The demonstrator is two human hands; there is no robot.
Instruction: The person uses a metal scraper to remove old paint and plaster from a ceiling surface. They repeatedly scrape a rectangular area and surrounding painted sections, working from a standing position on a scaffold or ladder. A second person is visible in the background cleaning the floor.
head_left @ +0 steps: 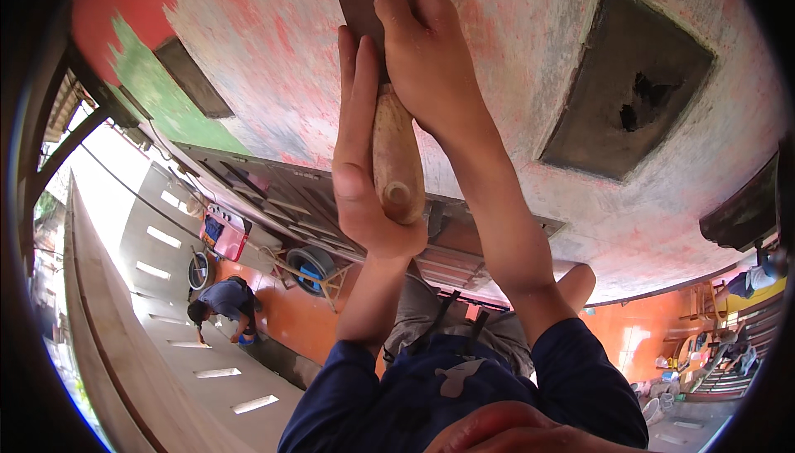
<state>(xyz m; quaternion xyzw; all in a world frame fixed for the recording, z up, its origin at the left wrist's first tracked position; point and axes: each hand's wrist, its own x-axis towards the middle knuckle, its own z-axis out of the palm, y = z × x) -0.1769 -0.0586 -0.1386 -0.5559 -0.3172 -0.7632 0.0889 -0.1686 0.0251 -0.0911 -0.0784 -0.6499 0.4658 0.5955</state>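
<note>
Nearest, the navy shirt (439, 374) and both forearms; past them, the scraper (397, 142) stands between the two hands, wooden handle low, dark blade (368, 2) high, its upper edge running to the picture's rim. The right hand's (426, 60) grip pinches the blade's lower part, thumb on the face. The left hand (354, 175) backs the handle with its palm, two fingers straight along the blade's left edge; whether that grip clasps, I cannot tell. Behind spreads the scuffed pink-white wall (281, 64), giving broad bare stretches either side: leftward to a small dark panel (195, 76), rightward to a large one (613, 64) with a ragged-edged hole. Farther, beyond a frame (281, 196), a stooping person (228, 300) is well apart on the orange floor (281, 312).
</note>
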